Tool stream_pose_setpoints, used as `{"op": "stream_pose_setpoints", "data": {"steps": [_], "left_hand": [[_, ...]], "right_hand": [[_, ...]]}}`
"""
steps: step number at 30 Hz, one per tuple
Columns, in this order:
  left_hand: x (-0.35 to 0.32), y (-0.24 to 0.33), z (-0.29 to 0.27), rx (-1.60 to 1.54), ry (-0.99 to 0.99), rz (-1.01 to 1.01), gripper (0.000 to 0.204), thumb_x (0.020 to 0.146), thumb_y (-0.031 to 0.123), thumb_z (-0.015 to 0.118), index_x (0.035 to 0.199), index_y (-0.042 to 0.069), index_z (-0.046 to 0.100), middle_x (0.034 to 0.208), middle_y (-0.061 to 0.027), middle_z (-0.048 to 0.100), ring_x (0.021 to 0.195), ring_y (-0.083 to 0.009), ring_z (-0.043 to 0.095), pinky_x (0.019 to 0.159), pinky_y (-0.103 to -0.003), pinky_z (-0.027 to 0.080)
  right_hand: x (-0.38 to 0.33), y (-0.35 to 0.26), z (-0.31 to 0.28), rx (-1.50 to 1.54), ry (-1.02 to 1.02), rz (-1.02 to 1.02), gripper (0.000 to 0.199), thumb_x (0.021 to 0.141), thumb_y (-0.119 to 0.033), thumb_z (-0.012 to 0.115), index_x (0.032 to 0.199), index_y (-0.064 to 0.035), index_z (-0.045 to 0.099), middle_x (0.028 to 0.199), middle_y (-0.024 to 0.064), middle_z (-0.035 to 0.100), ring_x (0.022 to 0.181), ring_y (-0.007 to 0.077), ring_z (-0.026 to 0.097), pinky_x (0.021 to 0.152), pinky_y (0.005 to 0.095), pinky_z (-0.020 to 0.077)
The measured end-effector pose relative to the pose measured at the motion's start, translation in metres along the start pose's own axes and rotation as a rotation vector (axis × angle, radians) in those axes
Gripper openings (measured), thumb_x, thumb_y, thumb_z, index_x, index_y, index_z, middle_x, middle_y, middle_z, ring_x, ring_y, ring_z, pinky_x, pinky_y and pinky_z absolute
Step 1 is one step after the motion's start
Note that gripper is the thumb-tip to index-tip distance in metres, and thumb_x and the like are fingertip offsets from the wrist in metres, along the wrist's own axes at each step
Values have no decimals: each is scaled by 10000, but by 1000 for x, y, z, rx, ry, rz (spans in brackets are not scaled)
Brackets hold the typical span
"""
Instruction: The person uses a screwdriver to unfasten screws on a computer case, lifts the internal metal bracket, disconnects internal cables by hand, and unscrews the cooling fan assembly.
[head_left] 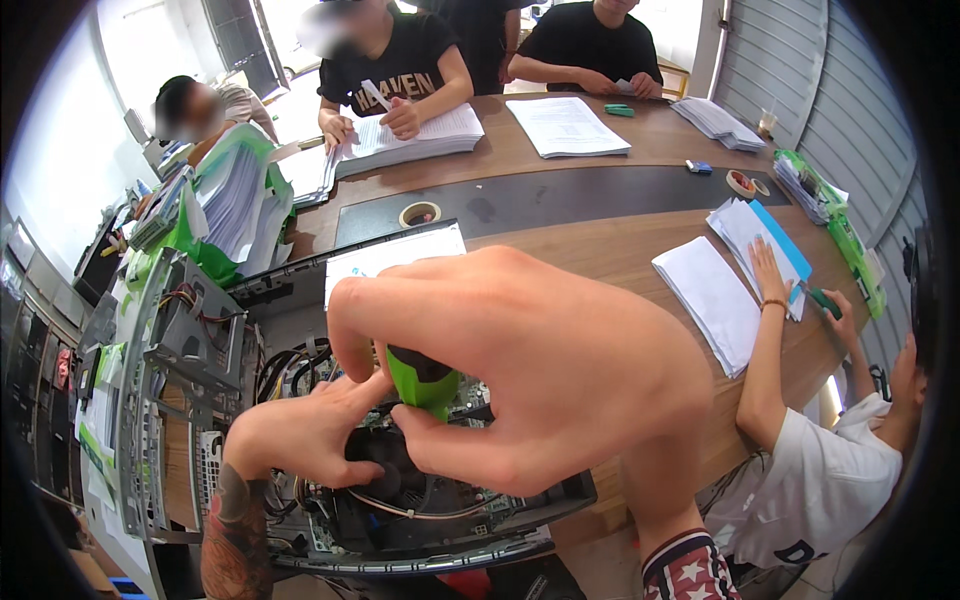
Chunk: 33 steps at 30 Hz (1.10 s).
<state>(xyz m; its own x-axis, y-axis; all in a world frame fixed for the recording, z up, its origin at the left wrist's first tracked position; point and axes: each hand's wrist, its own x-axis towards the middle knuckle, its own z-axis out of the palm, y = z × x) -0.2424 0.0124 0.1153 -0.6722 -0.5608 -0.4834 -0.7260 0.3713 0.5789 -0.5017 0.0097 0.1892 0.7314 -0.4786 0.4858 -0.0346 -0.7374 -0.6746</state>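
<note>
My right hand (pixel 560 370) wraps round a green and black handle (pixel 425 390), which looks like a screwdriver's and stands upright over the inside of an opened computer case (pixel 135 410). The tool's tip is hidden. Just below it sits a black cooling fan (pixel 405 475) with thin cables around it. Low on the left, my left hand (pixel 300 430) has its thumb on the edge of the fan. Its index finger reaches toward the tool, and the gap between thumb and finger is wide. Part of the circuit board is covered by my hands.
Beyond the case, a tape roll (pixel 420 214) lies on the wooden table (pixel 590 225). Paper stacks (pixel 410 140) lie before a person writing at the far side. On the right, another person's hands rest by white sheets (pixel 708 300) and a blue folder (pixel 785 240). Green-wrapped papers (pixel 225 200) stand at left.
</note>
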Motion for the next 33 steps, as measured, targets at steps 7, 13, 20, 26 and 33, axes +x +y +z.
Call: {"op": "stream_pose_setpoints", "data": {"steps": [7,13,20,26,33], "left_hand": [[-5,10,-1,-66,-18,24,1089,742,274,771,1593,92,117,1609,-276,200,1496,-453,180,1187,-539,242],[-12,2,-2,101,76,-15,1029,747,223,741,1581,104,150,1540,-279,311,1448,-452,288,1169,-540,263],[-11,1,0,78,39,48,971,746,199,723,1551,99,191,1486,-283,361,1403,-476,334,1154,-541,289],[-7,9,0,57,-6,46,966,737,211,760,1532,82,227,1536,-240,291,1429,-460,297,1162,-542,293],[-1,20,6,-37,-36,73,928,748,253,762,1513,74,267,1554,-225,268,1445,-439,280,1157,-539,305]], "right_hand": [[1,4,3,-74,-35,-34,255,716,-29,622,958,-27,542,775,113,586,644,285,571,578,370,456],[3,-2,2,0,23,-50,431,882,-329,673,836,85,563,722,255,606,711,436,610,641,464,477],[2,0,3,6,10,-4,381,838,-280,670,767,68,533,677,236,576,668,413,588,615,454,459],[0,1,3,17,31,-13,386,816,-281,672,724,53,500,633,212,551,619,394,563,588,446,449],[3,2,5,17,42,-38,378,780,-282,691,770,60,530,634,207,566,607,391,566,587,444,461]]}}
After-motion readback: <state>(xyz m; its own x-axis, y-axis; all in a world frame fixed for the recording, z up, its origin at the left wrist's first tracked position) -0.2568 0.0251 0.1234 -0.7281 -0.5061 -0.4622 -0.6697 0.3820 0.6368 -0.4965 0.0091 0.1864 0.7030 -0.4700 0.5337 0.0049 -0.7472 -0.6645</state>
